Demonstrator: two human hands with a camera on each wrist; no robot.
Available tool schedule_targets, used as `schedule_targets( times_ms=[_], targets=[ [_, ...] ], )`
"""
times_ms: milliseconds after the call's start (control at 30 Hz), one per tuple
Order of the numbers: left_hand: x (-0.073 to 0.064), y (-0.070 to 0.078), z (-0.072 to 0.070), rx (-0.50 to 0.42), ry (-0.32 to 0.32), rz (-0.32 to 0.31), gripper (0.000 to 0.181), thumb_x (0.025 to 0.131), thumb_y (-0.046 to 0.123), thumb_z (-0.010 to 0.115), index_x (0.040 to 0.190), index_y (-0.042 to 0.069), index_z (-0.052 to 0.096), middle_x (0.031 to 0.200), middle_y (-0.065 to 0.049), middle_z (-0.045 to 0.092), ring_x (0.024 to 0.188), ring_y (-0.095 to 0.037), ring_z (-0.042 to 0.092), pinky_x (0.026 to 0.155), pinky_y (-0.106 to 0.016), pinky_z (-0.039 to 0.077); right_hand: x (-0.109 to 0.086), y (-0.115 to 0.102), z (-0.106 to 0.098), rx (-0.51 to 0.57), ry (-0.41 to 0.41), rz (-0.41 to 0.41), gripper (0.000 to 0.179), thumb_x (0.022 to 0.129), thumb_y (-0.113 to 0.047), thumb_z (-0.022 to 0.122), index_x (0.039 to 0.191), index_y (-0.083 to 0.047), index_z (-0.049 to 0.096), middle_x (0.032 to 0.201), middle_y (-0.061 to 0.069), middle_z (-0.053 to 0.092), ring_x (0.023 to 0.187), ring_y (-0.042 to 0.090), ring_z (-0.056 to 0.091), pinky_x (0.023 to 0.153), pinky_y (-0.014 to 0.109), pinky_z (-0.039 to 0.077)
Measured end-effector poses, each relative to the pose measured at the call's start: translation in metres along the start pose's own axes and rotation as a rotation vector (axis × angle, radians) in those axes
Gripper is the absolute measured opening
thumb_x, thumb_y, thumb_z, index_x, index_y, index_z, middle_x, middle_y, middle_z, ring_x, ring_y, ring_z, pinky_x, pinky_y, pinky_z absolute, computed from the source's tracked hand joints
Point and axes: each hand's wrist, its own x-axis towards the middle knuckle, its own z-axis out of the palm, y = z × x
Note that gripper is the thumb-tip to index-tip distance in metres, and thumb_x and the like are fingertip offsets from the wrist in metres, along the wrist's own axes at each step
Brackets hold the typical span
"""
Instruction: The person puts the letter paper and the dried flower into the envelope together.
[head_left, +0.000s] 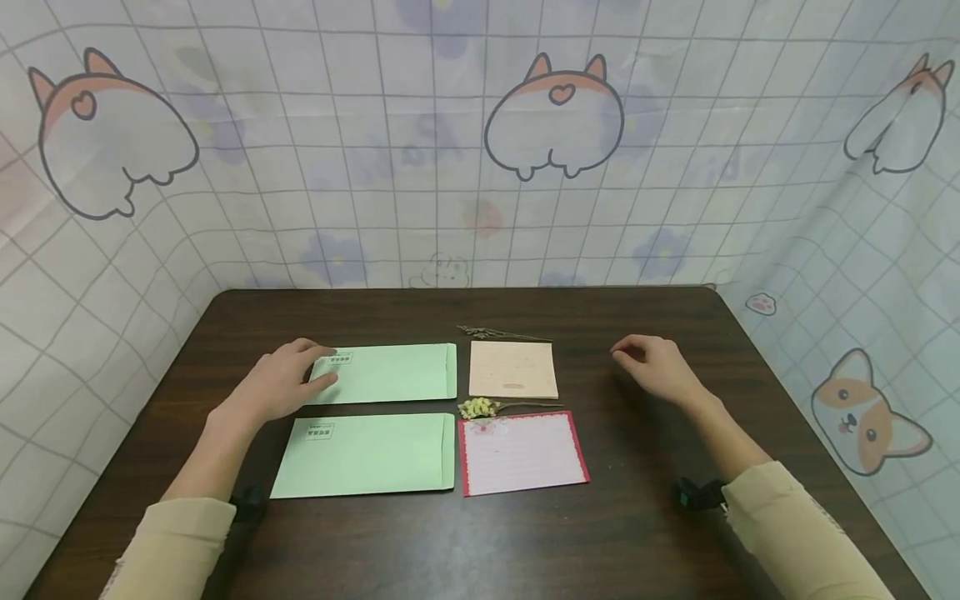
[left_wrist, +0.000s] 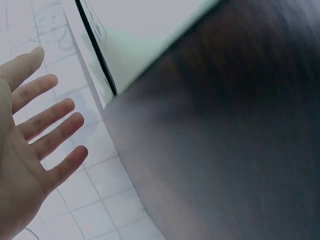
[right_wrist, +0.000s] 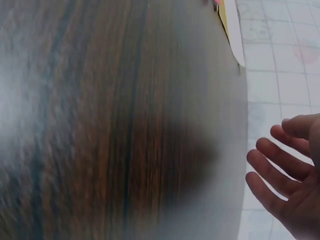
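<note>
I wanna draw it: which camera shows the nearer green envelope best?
The head view: the nearer green envelope lies wholly in frame. Left wrist view shows only one corner; right wrist view shows none.

On the table (head_left: 540,542), the letter sheet (head_left: 522,454) lies just before the flower sprig (head_left: 480,407); behind the sprig come the notepaper (head_left: 513,369) and, farther back, the grass stem (head_left: 483,332); left-behind lies the rear envelope (head_left: 386,374), left-before the front envelope (head_left: 367,454).

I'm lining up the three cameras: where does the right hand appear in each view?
Head: right hand, right of centre, below mid-height.
Left wrist: not in it.
Right wrist: lower right edge, fingers pointing up-left.
Shared landmark: the dark table, in all three.
</note>
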Motion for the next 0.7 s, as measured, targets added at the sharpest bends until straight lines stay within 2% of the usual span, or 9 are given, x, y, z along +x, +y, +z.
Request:
schedule_targets(
  times_ms=[300,567,700],
  targets=[
    [0.005,0.015,0.007,0.008,-0.01,0.043,0.052,0.104,0.034,0.062,0.146,0.004,0.056,0.144,-0.026,0.05,0.132,-0.048,0.047,0.104,-0.073,0.032,-0.002,-0.013,0.011,0.043,-0.076,0.004,0.021,0.103,-0.017,0.064,0.113,-0.002,0.075,0.108,0.011,0.073,0.093,0.027,0.066,0.082,0.047,0.052],
    [0.005,0.033,0.011,0.002,0.002,0.093,0.048,0.102,0.033,0.066,0.142,0.007,0.06,0.14,-0.022,0.055,0.126,-0.045,0.054,0.103,-0.072,0.036,-0.005,-0.023,0.021,0.07,-0.137,-0.01,0.02,0.103,-0.017,0.064,0.113,-0.004,0.075,0.108,0.007,0.073,0.099,0.025,0.067,0.087,0.048,0.053],
    [0.005,0.041,0.014,-0.005,0.007,0.129,0.046,0.101,0.031,0.068,0.14,0.007,0.062,0.137,-0.019,0.057,0.124,-0.042,0.056,0.101,-0.073,0.036,-0.006,-0.03,0.025,0.074,-0.155,-0.019,0.019,0.103,-0.017,0.064,0.113,-0.005,0.075,0.108,0.006,0.073,0.096,0.023,0.066,0.087,0.047,0.053]
  ],
)
